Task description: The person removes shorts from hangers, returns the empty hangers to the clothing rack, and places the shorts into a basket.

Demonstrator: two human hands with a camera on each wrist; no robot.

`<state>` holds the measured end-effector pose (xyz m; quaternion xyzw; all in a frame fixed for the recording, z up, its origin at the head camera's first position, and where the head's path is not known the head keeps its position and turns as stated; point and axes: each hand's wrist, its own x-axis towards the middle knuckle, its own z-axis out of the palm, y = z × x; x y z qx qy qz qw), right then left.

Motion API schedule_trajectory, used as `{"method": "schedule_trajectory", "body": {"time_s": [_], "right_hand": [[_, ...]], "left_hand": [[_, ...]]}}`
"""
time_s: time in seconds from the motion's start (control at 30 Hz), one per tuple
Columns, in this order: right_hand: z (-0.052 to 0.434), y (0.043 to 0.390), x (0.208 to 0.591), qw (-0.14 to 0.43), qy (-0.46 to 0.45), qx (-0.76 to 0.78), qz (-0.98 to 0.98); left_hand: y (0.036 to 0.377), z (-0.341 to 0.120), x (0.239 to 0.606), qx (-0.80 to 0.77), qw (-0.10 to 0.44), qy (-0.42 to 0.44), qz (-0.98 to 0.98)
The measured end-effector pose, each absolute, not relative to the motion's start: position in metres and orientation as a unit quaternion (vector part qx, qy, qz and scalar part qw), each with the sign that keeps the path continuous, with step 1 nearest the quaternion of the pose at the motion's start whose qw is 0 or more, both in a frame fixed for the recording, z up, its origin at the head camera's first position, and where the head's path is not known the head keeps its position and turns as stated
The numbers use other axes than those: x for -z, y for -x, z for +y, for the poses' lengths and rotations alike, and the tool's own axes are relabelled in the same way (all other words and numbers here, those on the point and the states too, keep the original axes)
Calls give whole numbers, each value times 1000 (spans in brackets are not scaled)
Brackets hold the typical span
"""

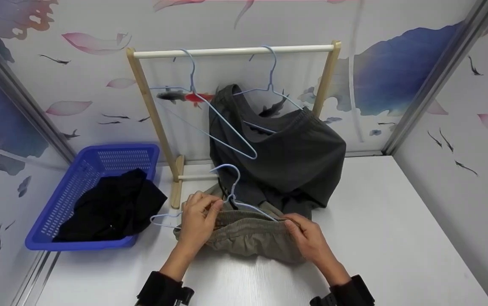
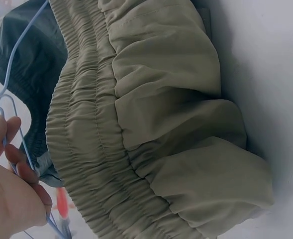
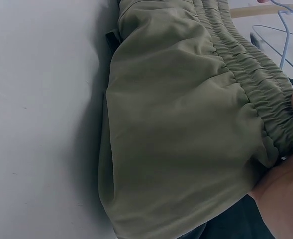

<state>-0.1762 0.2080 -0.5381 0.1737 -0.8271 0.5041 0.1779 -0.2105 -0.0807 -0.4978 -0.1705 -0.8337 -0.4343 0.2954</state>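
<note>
Olive-green shorts [image 1: 250, 238] [image 2: 156, 129] [image 3: 186, 124] with an elastic waistband lie on the white table [image 1: 388, 238]. A light blue wire hanger [image 1: 231, 193] [image 2: 9, 74] sits partly inside the waistband. My left hand [image 1: 199, 219] [image 2: 9, 184] pinches the hanger's wire at the waistband's left end. My right hand [image 1: 305, 238] [image 3: 285, 184] pinches the waistband's right end. Behind them, dark grey shorts [image 1: 282, 148] hang on a blue hanger [image 1: 269, 85] from a wooden rack [image 1: 231, 52], and an empty blue hanger [image 1: 203, 114] hangs beside them.
A blue plastic basket [image 1: 99, 161] holding black clothing [image 1: 112, 206] stands at the left on the table. Patterned walls close in the back and both sides. The rack's foot [image 1: 178, 187] stands just behind my left hand.
</note>
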Motion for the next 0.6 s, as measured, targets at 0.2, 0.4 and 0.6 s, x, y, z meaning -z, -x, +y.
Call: {"method": "schedule_trajectory", "body": {"time_s": [0.2,0.4,0.6], "right_hand": [[207,175,539,175,-145,-530,-817],[207,174,541,165,-121,-543,-814],[207,175,545,179,-119,-548,-808]], "left_hand": [[210,-83,497,437,296,174,-832],[210,-84,496,443,295,175,-828],[211,-86,496,439,307,180,-825]]}}
